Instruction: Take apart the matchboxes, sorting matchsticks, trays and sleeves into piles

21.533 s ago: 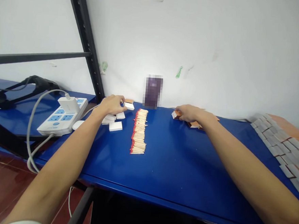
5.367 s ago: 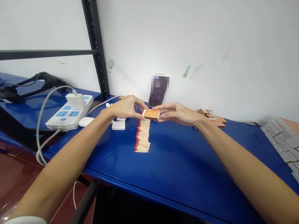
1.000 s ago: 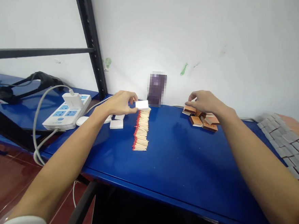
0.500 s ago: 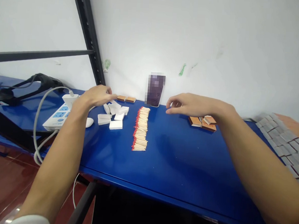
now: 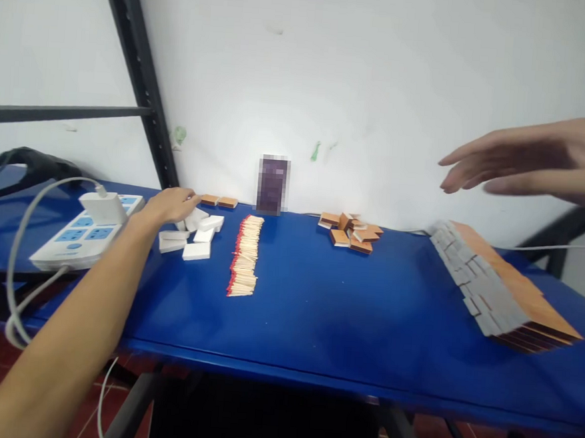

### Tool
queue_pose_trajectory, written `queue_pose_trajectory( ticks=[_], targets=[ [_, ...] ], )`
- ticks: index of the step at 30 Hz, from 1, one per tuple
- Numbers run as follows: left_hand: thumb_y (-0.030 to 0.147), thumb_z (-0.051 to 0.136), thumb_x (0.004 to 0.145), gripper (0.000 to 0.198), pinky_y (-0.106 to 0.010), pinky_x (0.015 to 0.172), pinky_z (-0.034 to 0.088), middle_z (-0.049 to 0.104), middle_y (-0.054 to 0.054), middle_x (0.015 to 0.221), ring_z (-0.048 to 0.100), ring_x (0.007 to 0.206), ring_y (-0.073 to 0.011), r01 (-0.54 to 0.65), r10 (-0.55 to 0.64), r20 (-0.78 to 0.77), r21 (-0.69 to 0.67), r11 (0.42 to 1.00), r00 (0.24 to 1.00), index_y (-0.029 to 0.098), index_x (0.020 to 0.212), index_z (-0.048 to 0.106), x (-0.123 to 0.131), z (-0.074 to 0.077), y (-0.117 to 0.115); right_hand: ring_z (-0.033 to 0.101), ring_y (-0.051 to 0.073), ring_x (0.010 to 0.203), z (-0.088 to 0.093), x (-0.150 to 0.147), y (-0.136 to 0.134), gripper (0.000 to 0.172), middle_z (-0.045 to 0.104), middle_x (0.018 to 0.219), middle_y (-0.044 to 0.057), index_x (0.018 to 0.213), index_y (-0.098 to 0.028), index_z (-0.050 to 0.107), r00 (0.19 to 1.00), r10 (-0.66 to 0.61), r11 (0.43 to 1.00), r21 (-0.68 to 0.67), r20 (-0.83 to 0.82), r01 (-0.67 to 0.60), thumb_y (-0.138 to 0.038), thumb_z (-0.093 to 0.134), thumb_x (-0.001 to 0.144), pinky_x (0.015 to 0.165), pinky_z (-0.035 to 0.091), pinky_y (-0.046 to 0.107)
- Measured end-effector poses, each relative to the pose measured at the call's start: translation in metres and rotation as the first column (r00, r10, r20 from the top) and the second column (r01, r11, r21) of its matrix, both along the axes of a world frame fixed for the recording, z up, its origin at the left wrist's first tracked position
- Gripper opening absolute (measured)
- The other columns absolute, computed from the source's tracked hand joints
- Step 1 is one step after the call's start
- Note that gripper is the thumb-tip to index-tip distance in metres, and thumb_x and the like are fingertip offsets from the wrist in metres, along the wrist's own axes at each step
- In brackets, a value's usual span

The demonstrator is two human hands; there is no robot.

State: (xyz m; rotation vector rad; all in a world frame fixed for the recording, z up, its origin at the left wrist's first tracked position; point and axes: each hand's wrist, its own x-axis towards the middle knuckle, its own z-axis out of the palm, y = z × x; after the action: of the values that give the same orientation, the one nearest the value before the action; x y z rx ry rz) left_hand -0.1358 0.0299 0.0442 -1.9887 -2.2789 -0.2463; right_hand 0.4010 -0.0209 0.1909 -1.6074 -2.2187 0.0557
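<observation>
My left hand [image 5: 170,205] is low at the back left, over the rear edge of a loose pile of small white matchbox trays [image 5: 197,251]. Its fingers are loosely bent with a small gap between them, and no held thing shows. My right hand [image 5: 531,162] is raised at the right, slightly blurred, fingers stretched and apart, with nothing in it. Below it stands a long stack of matchboxes [image 5: 506,274] with orange tops and grey-white ends. A column of red-tipped matches [image 5: 246,256] lies between the white trays and a loose heap of orange matchboxes [image 5: 356,235].
Two orange matchboxes [image 5: 218,201] lie by the wall behind the trays. A blurred-out phone [image 5: 273,185] leans on the wall. At left are a power strip [image 5: 78,237] with a plugged charger and cable, and a black rack post [image 5: 143,68]. The blue table [image 5: 289,339] has a front edge.
My right hand has moved right and up, away from the middle to above the matchbox stack. The view has turned right, showing more of the stack. My left hand stays by the white trays.
</observation>
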Motion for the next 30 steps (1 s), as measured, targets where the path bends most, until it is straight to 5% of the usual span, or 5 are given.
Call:
queue_pose_trajectory(
  ticks=[1,5,9,16,30],
  targets=[
    [0.055,0.029,0.091,0.062,-0.038,0.09,0.047,0.068,-0.016,0.126,0.063,0.113,-0.0336,0.006,-0.006,-0.007,0.006,1.0,1.0,0.016,0.118,0.069,0.001,0.001,0.0,0.067,0.022,0.105,-0.001,0.015,0.003,0.035,0.073,0.112,0.016,0.114,-0.016,0.07,0.99,0.103,0.994,-0.037,-0.099,-0.107,-0.033,0.046,0.097,0.092,0.049,0.037],
    [0.057,0.032,0.09,0.065,-0.044,0.09,0.047,0.069,-0.019,0.117,0.06,0.107,-0.036,0.03,-0.027,-0.04,0.071,0.997,0.999,0.013,0.12,0.069,0.009,0.006,0.002,0.068,0.027,0.098,-0.03,0.069,-0.002,0.035,0.072,0.112,0.017,0.115,-0.015,0.066,0.948,-0.291,0.942,-0.135,0.133,0.308,-0.035,0.06,0.087,0.09,0.05,0.041],
    [0.053,0.03,0.092,0.061,-0.05,0.098,0.041,0.063,-0.018,0.128,0.051,0.121,-0.0371,0.147,-0.137,-0.064,0.19,0.971,0.988,0.015,0.118,0.069,0.023,0.009,0.001,0.066,0.035,0.101,-0.095,0.103,-0.05,0.039,0.068,0.113,0.018,0.104,-0.023,0.059,0.932,-0.34,0.94,0.017,0.129,0.341,-0.057,0.049,0.087,0.09,0.05,0.047],
    [0.045,0.031,0.094,0.047,-0.045,0.105,0.037,0.069,-0.011,0.109,0.057,0.111,-0.0288,0.449,-0.424,-0.162,0.456,0.768,0.891,0.022,0.087,0.071,0.051,0.007,-0.005,0.063,0.044,0.108,-0.201,0.092,-0.124,0.076,0.048,0.126,0.022,0.125,-0.028,0.04,0.731,-0.672,0.732,0.048,-0.116,0.68,-0.081,0.051,0.071,0.094,0.051,0.057],
    [0.042,0.031,0.097,0.044,-0.038,0.1,0.04,0.07,-0.007,0.101,0.059,0.101,-0.0223,0.515,-0.478,-0.205,0.47,0.717,0.854,0.021,0.083,0.067,0.059,-0.004,-0.002,0.061,0.049,0.107,-0.221,0.071,-0.096,0.073,0.044,0.128,0.023,0.14,-0.024,0.034,0.68,-0.724,0.67,0.115,-0.114,0.733,-0.065,0.049,0.082,0.075,0.053,0.06]
  ],
)
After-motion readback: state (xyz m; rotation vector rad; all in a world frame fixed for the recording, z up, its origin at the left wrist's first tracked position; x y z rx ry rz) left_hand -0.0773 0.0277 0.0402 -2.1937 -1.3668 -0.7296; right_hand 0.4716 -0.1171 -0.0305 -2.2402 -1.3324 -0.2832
